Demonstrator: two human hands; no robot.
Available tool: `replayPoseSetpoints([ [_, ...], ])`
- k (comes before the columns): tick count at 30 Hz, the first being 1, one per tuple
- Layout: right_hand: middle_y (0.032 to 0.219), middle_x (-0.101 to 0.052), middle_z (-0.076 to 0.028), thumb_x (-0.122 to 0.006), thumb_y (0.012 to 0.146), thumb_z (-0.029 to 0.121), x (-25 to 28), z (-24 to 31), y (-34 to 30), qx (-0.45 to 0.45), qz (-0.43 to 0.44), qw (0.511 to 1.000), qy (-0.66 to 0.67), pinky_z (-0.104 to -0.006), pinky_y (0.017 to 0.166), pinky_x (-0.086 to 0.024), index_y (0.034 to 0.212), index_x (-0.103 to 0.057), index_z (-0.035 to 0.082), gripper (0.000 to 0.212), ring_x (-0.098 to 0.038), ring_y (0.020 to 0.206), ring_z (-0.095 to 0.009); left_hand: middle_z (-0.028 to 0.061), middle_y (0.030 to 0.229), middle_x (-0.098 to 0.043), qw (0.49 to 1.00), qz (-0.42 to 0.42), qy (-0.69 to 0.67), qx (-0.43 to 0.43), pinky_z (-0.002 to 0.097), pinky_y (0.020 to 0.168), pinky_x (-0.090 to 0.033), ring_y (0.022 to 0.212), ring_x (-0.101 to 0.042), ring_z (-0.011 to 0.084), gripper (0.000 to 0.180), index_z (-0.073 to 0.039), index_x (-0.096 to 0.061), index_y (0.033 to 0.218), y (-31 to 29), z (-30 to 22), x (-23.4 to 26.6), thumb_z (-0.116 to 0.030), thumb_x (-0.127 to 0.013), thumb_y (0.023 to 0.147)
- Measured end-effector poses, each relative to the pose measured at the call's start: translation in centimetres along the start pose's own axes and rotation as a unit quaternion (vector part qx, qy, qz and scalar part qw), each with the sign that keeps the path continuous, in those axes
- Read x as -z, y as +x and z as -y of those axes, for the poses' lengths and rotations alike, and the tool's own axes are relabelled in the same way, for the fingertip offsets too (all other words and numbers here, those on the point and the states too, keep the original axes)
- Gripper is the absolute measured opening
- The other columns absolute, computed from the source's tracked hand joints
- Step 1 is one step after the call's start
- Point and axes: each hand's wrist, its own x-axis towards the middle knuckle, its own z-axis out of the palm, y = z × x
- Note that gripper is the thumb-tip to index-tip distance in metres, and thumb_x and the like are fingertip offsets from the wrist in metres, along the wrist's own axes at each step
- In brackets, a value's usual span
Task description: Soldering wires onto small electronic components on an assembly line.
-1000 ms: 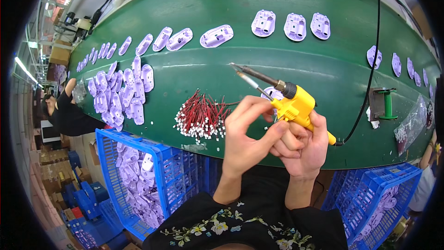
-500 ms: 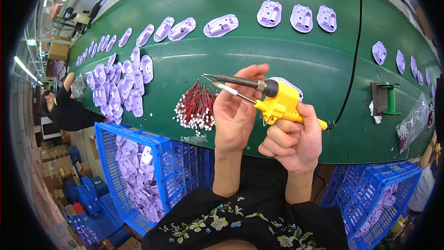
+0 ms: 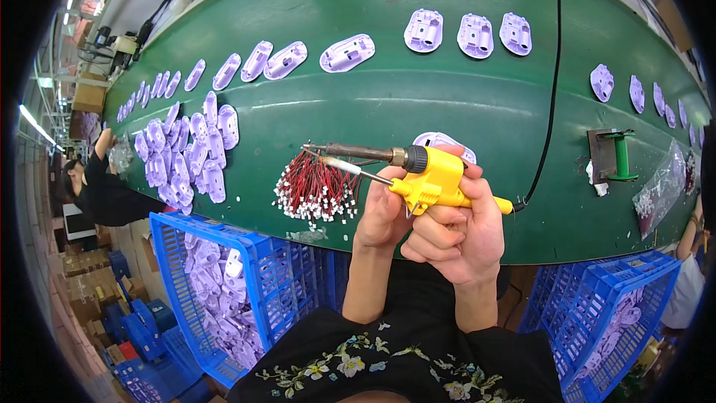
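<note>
Blue plastic crates stand at the near edge of the green desk (image 3: 373, 116). In the left crate (image 3: 255, 263) we see heaped lilac shells (image 3: 224, 306); in the right crate (image 3: 614, 283), more lilac pieces (image 3: 620, 328). On the desk at far right, a clear bag (image 3: 662, 190) contains small white and dark red pieces.

Near the desk's edge we find a scrap of clear film (image 3: 307, 236) and, just beyond it, a bundle of red wires (image 3: 317, 190) with white connectors. Above the desk is the yellow soldering iron (image 3: 440, 179), its tip pointing left and overlapping the top of the bundle; we cannot judge the gap between them. Behind the iron lies a single shell (image 3: 441, 139), partly hidden by it. We note a pile of shells (image 3: 183, 155) at left and a stand with a green reel (image 3: 620, 155) at right. A black cord (image 3: 553, 89) runs from the iron's rear across our view of the desk. Farther away, more shells (image 3: 424, 31) lie spaced in a row.

The right hand (image 3: 466, 227) is wrapped around the iron's handle, fingers curled. The left hand (image 3: 382, 213) is half curled beside the front; we cannot tell whether it touches.
</note>
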Motion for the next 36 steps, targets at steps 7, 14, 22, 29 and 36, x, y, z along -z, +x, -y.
replayPoseSetpoints([
  [7,0.053,-0.027,0.006,-0.031,0.098,0.041,0.0,-0.3,-0.1,0.02,0.024,0.999,-0.01,-0.0233,0.041,-0.023,0.085,-0.04,0.014,0.031,-0.025,0.037,-0.007,0.0206,0.116,-0.05,0.995,-0.021,-0.048,-0.082,0.0366,0.091,-0.041,0.1,-0.052,0.0236,0.091,0.007,-0.038,0.135,0.4,1.5,-1.5,-0.066,-0.055,0.083],
  [14,0.045,-0.026,0.006,-0.031,0.093,0.053,-0.1,0.0,0.2,-0.011,0.005,0.999,-0.039,-0.0263,0.04,-0.021,0.06,-0.031,0.019,0.047,-0.022,0.035,-0.007,0.0218,0.12,-0.047,0.996,-0.006,-0.06,-0.064,0.0276,0.079,-0.05,0.088,-0.058,0.0161,0.089,-0.002,-0.03,0.143,0.1,0.6,-1.5,-0.065,-0.054,0.085],
  [22,0.051,-0.029,0.005,-0.038,0.096,0.045,-0.4,-0.7,0.2,-0.002,0.007,1.0,0.003,-0.0221,0.039,-0.022,0.072,-0.037,0.013,0.04,-0.025,0.036,-0.007,0.0228,0.115,-0.046,0.993,0.019,-0.082,-0.084,0.0281,0.078,-0.049,0.083,-0.057,0.0161,0.081,-0.003,-0.031,0.138,0.0,-0.1,-1.7,-0.061,-0.055,0.087],
  [29,0.05,-0.028,0.004,-0.037,0.095,0.047,-0.4,-0.1,0.1,-0.024,0.023,0.999,0.001,-0.0221,0.039,-0.022,0.07,-0.036,0.013,0.042,-0.025,0.036,-0.006,0.0228,0.109,-0.048,0.994,-0.042,-0.039,-0.095,0.0241,0.074,-0.048,0.08,-0.055,0.0158,0.077,-0.005,-0.035,0.127,0.4,-0.2,-3.5,-0.066,-0.053,0.085],
  [36,0.048,-0.025,0.006,-0.032,0.095,0.045,0.0,-0.3,0.4,-0.016,-0.01,0.999,0.043,-0.0208,0.036,-0.021,0.064,-0.033,0.015,0.043,-0.023,0.036,-0.005,0.0184,0.109,-0.05,0.997,-0.037,-0.003,-0.073,0.0233,0.073,-0.047,0.082,-0.053,0.0124,0.084,-0.004,-0.035,0.131,0.4,-0.6,-2.7,-0.072,-0.048,0.083],
])
